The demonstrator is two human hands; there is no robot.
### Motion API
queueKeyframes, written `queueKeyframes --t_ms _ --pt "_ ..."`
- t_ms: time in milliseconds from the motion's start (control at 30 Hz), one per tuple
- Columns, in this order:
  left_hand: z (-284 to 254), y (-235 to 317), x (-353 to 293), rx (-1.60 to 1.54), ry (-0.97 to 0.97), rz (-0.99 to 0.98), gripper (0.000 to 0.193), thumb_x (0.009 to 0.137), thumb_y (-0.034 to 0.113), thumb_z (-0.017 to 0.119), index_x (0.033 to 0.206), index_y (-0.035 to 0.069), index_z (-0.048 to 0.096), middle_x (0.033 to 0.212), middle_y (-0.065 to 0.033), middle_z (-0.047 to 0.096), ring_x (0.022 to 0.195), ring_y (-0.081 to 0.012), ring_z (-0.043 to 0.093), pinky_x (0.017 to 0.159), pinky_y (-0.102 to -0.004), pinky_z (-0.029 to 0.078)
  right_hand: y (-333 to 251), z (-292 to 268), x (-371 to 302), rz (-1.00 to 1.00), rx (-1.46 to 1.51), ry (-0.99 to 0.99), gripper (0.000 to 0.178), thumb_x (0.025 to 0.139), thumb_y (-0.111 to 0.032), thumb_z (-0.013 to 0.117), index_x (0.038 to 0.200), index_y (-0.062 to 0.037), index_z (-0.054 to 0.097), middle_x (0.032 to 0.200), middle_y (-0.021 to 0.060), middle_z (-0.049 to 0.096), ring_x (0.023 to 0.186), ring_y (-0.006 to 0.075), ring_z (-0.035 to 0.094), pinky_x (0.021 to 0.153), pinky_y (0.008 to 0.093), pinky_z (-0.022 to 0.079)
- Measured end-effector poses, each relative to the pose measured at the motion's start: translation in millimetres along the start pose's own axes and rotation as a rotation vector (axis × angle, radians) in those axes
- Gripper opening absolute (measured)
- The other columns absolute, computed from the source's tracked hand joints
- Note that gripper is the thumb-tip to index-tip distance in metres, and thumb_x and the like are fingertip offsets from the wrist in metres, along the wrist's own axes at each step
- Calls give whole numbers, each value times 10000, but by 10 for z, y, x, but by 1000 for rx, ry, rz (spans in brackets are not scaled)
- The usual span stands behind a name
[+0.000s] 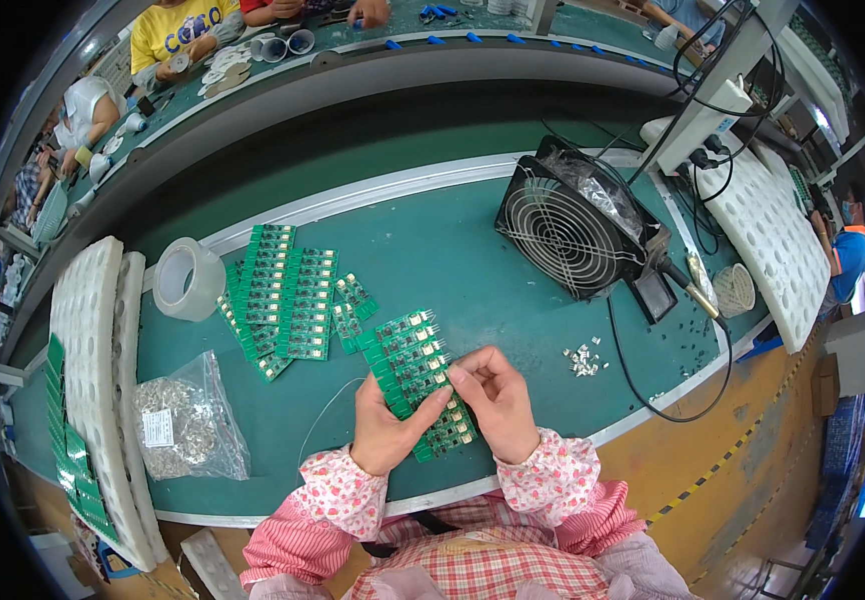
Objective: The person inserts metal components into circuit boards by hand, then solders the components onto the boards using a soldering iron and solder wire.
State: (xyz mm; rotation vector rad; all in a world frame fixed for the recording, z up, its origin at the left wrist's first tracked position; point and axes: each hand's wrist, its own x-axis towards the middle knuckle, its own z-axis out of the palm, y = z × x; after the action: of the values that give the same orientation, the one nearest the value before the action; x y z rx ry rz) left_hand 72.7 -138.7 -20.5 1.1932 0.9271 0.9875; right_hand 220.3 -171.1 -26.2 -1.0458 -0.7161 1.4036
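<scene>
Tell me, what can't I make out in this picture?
Head view:
Green rectangular circuit-board panel: underside, hidden by its own top side.
Bare right hand: whether its fingertips pinch anything; its fingers cover it.
Small silvery-white pieces: their exact shape, too small.
Co-worker in yellow shirt: head, cut off by the top edge.

Premises observed: an electronics assembly workshop on a factory floor. Evidence from where I stand: a green-topped workbench [443,240] bearing printed circuit boards [308,305], a bag of small metallic parts [188,425], a caged fan [565,228] and an apparent soldering iron [701,300]. Co-workers [175,38] occupy a facing bench [408,20]. Yellow-and-black tape [727,455] marks the floor [673,440].
</scene>
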Motion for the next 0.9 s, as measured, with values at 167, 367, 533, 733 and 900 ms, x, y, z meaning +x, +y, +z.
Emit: queueKeyframes --t_ms 167,367,533,733,900 --pt "-3 24 -16 65 -14 36 302 818 9 733 1095 10 610 1008 -39 678 887 -101 640 790 -265 526 58 7 -7 -73 4 -2 117 958 -76 606 976 -22 504 958 41 593 885 73 556 808 239 462" --pt "38 16 -8 18 -124 50 440 815 29 745 1197 1 527 1070 -61 661 943 -114 629 814 -271 520 68 26 -35 -141 12 139 114 959 -66 602 982 -23 500 954 49 605 852 78 566 777 235 471" --pt "62 -29 3 -203 -53 -92 444 839 -17 710 1226 11 495 1094 -78 645 967 -151 646 837 -299 538 -45 -173 -43 -161 -175 217 154 917 -75 664 996 -12 547 914 46 622 823 87 594 741 236 488" --pt "10 14 65 -423 -66 -234 430 845 -54 673 1237 17 510 1070 -72 649 924 -153 654 812 -310 548 -474 -845 -218 -688 -1353 503 153 769 -81 757 881 -63 654 894 68 616 846 246 597 732 348 487" --pt "10 23 49 -366 -75 -219 429 852 -30 661 1246 30 502 1058 -56 650 903 -133 649 798 -300 546 -477 -1033 -185 -712 -1644 446 170 742 -98 767 890 -92 682 904 21 609 879 238 560 751 353 451"
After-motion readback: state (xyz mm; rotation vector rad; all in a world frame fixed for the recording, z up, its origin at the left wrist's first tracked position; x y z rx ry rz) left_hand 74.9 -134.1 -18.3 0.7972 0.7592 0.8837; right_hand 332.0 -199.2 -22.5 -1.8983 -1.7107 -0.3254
